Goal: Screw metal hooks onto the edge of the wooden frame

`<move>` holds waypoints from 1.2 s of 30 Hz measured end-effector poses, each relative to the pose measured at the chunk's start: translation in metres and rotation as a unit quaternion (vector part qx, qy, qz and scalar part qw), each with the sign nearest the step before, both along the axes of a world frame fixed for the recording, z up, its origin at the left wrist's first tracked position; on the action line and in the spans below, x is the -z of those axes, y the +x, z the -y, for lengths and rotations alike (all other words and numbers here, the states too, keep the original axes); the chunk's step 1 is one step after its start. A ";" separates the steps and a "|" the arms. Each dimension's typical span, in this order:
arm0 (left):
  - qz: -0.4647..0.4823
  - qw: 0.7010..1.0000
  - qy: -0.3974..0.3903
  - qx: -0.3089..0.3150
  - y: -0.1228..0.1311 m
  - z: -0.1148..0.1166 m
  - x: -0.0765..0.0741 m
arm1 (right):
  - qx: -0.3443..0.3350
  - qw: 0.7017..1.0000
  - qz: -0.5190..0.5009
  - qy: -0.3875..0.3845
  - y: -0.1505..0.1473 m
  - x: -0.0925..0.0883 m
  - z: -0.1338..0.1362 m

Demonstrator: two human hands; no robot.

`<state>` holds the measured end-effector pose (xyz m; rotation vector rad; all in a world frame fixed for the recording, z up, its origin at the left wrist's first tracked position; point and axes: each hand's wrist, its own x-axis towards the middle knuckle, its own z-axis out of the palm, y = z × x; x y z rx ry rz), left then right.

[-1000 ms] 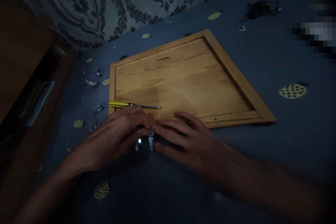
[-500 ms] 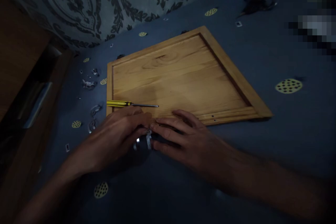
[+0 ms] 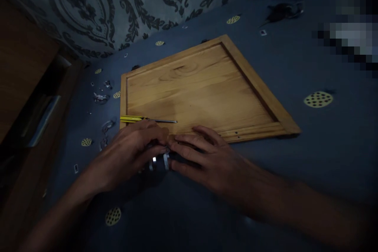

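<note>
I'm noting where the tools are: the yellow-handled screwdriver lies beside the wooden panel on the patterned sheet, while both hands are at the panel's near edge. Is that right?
Not quite: the yellow-handled screwdriver lies on the wooden panel, not beside it, as the head view shows. The left hand and right hand are indeed both at the panel's near edge.

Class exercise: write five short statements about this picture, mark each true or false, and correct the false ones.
1. A screwdriver lies on the wooden board. True.
2. Its handle is red. False: it is yellow with dark stripes.
3. The left hand and right hand are close together at the board's near edge. True.
4. The right hand holds the screwdriver. False: the screwdriver lies clear of that hand.
5. Metal pieces lie left of the board. True.
</note>
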<state>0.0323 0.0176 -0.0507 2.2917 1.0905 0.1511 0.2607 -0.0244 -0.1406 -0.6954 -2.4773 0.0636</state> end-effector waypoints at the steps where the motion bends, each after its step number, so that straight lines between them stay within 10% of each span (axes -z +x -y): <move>1: -0.001 1.000 0.006 -0.005 -0.001 -0.001 -0.002 | 0.000 1.000 0.000 0.003 0.000 0.000 0.000; 36: 0.056 0.990 0.048 -0.117 -0.008 0.034 0.028 | -0.019 0.999 0.016 -0.037 0.002 0.012 -0.002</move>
